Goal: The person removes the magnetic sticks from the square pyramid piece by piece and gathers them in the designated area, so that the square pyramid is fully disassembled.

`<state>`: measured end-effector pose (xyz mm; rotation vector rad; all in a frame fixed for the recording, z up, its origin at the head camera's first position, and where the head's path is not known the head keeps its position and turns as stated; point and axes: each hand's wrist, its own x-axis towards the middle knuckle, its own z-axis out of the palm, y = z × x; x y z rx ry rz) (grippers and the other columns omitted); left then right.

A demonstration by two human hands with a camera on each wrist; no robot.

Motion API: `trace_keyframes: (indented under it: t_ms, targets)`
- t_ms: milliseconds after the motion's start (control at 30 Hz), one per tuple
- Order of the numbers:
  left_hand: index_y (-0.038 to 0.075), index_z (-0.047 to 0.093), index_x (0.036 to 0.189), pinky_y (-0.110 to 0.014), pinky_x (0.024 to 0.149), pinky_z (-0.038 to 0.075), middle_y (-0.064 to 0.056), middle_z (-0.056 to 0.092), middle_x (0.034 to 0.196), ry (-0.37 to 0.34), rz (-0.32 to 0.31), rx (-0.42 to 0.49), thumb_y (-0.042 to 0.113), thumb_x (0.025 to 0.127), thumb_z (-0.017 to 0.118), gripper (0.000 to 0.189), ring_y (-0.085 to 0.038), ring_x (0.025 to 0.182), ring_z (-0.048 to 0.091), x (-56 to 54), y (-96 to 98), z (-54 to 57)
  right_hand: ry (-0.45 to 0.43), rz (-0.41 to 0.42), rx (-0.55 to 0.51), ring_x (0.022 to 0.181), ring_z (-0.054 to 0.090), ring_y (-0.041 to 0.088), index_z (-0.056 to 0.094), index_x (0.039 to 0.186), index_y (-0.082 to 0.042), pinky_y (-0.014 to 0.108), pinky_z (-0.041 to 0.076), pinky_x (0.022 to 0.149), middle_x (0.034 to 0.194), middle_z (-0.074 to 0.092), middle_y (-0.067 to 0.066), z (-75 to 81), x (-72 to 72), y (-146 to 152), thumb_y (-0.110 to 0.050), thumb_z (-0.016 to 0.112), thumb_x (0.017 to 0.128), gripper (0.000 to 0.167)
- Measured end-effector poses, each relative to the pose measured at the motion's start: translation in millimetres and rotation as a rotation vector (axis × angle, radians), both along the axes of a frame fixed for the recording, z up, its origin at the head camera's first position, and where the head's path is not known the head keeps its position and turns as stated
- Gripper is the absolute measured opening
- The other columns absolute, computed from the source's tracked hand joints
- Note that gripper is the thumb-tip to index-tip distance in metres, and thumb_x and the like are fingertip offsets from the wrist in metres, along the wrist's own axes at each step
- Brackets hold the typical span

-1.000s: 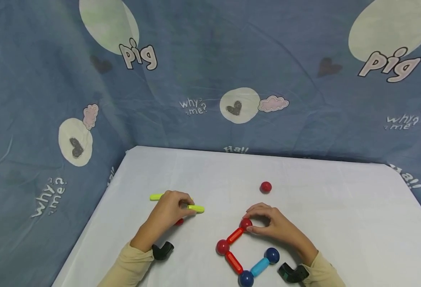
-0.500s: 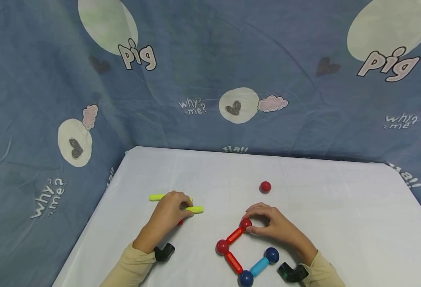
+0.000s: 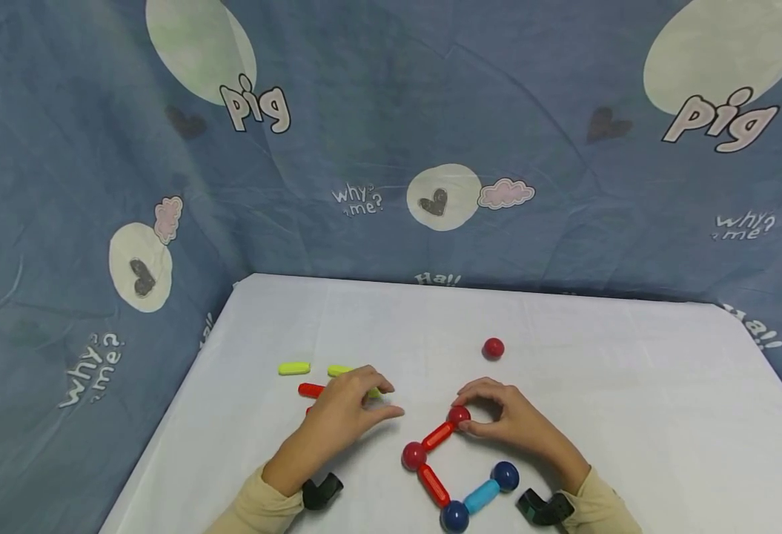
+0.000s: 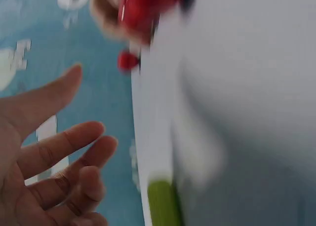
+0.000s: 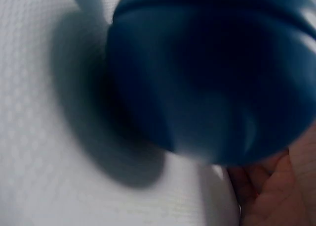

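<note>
On the white table my right hand (image 3: 507, 415) pinches a red ball (image 3: 459, 415) at the upper end of a chain of balls and rods. From that ball a red rod (image 3: 438, 435) leads to a larger red ball (image 3: 413, 456). A second red rod (image 3: 433, 486) joins it to a blue ball (image 3: 454, 517), and a light blue rod (image 3: 482, 497) ends at another blue ball (image 3: 505, 476). My left hand (image 3: 347, 408) is in the air left of the chain, thumb and fingers spread with nothing between them. A yellow-green rod (image 4: 164, 203) shows below it in the left wrist view.
Yellow-green rods (image 3: 293, 368) and a red rod (image 3: 311, 390) lie around the left hand, partly hidden by it. A loose red ball (image 3: 494, 348) sits farther back. Behind the table hangs a blue printed cloth (image 3: 337, 111).
My left hand has let go of a yellow-green rod and moved right toward the chain, its fingers spreading. The right hand keeps its pinch; the chain's left part has shifted very slightly.
</note>
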<state>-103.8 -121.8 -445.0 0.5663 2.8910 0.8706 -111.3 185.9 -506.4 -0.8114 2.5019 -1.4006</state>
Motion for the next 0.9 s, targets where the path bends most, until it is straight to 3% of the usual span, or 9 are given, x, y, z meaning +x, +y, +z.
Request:
trace_keyframes:
  t_ms: [200,333,467,567,900]
  targets:
    - [0.019,0.073,0.121,-0.034,0.080,0.056,0.005,0.071,0.106,-0.122,-0.062,-0.162,0.057,0.080,0.083,0.057,-0.011,0.097,0.063,18.2,40.0,-3.2,0.018,-0.029,0.009,0.109,0.064,0.006,0.071,0.110,-0.027,0.028,0.052,0.104,0.108,0.072,-0.016,-0.3,-0.9,0,-0.026,0.087,0.083,0.031]
    - [0.018,0.073,0.110,-0.027,0.066,0.049,0.006,0.066,0.093,-0.154,-0.087,-0.209,0.051,0.080,0.086,0.047,-0.008,0.081,0.056,21.0,54.0,-6.2,0.007,-0.029,0.012,0.110,0.063,0.006,0.072,0.114,-0.027,0.027,0.052,0.104,0.111,0.073,-0.015,0.0,-0.5,0,-0.027,0.087,0.083,0.035]
    - [0.017,0.072,0.097,-0.022,0.061,0.042,0.008,0.058,0.079,-0.183,-0.106,-0.162,0.037,0.082,0.088,0.030,-0.007,0.070,0.050,16.7,54.6,-5.8,0.000,-0.014,-0.007,0.108,0.063,0.007,0.073,0.113,-0.027,0.026,0.051,0.102,0.111,0.073,-0.014,-1.0,-1.4,-1,-0.027,0.088,0.082,0.034]
    - [0.016,0.073,0.097,-0.021,0.064,0.043,0.009,0.058,0.076,-0.193,-0.120,-0.127,0.028,0.083,0.088,0.023,-0.007,0.070,0.050,10.8,51.3,-4.7,0.000,-0.008,-0.023,0.106,0.063,0.008,0.072,0.110,-0.026,0.025,0.051,0.102,0.109,0.072,-0.012,-2.2,-1.8,-1,-0.027,0.090,0.080,0.035]
    - [0.017,0.078,0.104,-0.021,0.070,0.045,0.008,0.072,0.088,-0.140,-0.161,-0.123,0.027,0.085,0.086,0.023,-0.006,0.080,0.053,2.3,49.6,-8.9,0.003,0.039,-0.059,0.106,0.067,0.009,0.075,0.114,-0.023,0.025,0.050,0.100,0.110,0.077,-0.009,-4.5,-1.3,1,-0.029,0.089,0.082,0.035]
